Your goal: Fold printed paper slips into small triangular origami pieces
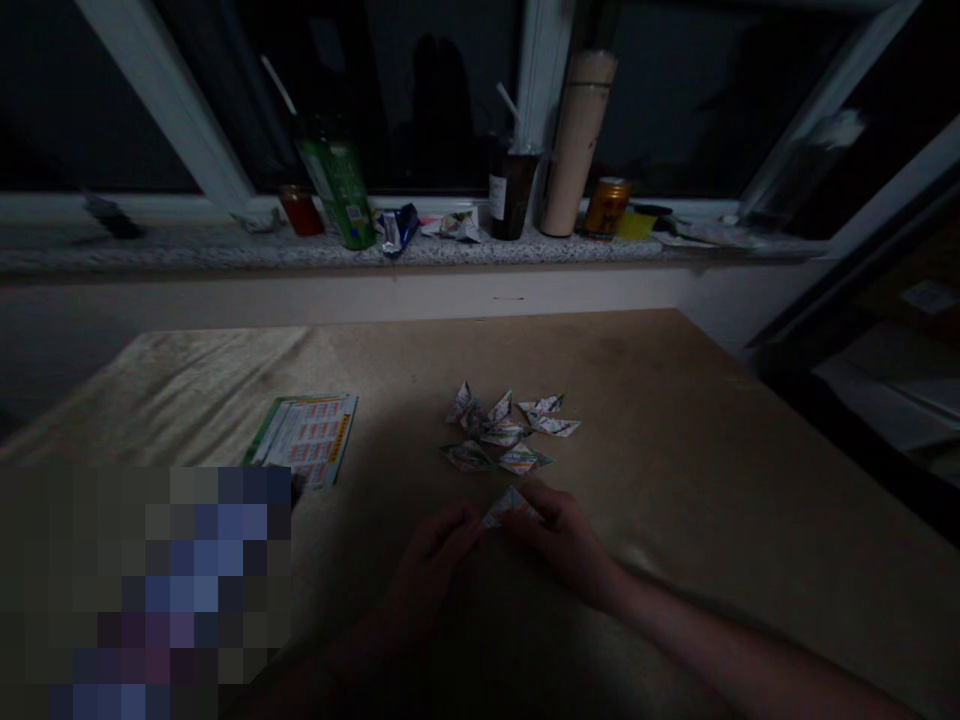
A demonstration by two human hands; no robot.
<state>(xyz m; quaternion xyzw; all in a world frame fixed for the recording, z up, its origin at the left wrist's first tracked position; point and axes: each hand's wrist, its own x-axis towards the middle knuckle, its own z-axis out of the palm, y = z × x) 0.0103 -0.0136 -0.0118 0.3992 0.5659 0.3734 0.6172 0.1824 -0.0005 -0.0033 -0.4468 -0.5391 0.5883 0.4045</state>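
Between my two hands is a small folded paper triangle (pixel 512 503) with print on it, just above the tabletop. My left hand (pixel 441 545) pinches its left corner with closed fingers. On the other side, my right hand (pixel 561 530) grips the right part, its fingers lying over the paper's lower edge. Just beyond sit several folded paper boats (pixel 501 430) of the same printed paper, grouped close together. The dim light hides the finer creases and the fingertips' exact hold.
A stack of printed sheets (pixel 311 435) lies at the left of the brown table (pixel 660 400). Behind, the granite windowsill (pixel 450 255) bears a green bottle (pixel 345 195), a dark cup with straw (pixel 512 195), a tall beige flask (pixel 577 145) and an orange can (pixel 606 208). A blurred patch covers the lower left.
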